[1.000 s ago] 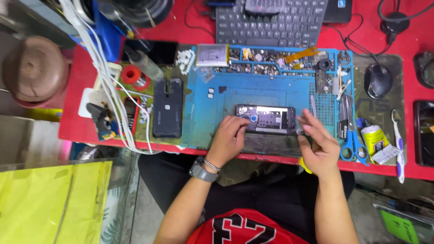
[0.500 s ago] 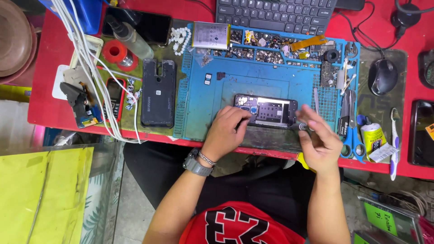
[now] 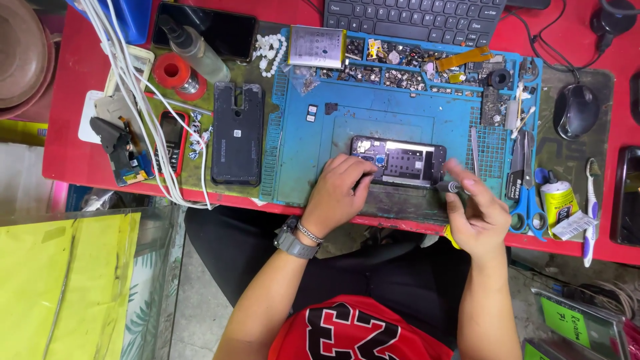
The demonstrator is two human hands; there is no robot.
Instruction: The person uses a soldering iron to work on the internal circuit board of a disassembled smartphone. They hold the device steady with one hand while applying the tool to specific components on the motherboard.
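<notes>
Opened phone (image 3: 399,162): flat on blue repair mat (image 3: 300,160), long axis left-right across the desk.
Left hand (image 3: 339,193) pinches its left end; right hand (image 3: 477,213) grasps a small grey tool (image 3: 448,187) just beside its right end.

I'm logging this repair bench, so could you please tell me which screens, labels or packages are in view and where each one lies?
Dark phone screen: top left on the red table, black rectangle under a bottle.
Small phone: left, among white cables, red-edged, dark screen.
Glue tube: right, by the blue scissors, yellow with a white label.
Opened phone: blue mat centre, left hand on it; no screen showing.
Green label: bottom right, handwritten.
</notes>
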